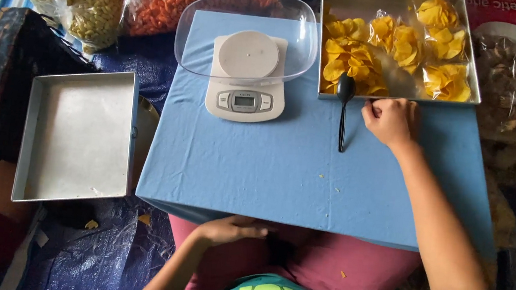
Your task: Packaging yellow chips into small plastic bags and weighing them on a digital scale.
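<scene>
My left hand (233,229) rests open on my lap, under the near edge of the blue worktop (281,166). My right hand (391,121) is curled shut, holding nothing. It touches the front rim of the metal tray (477,66) of yellow chips (350,59). The black spoon (343,109) lies just left of it. Farther left stands the white scale (246,76) with its clear bowl (205,37). An empty tray (77,135) sits off the worktop.

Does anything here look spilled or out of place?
Mostly tidy. A few yellow crumbs lie on the blue table, and the black spoon rests half in the tray of yellow chips, its handle hanging out beside the right hand.
</scene>
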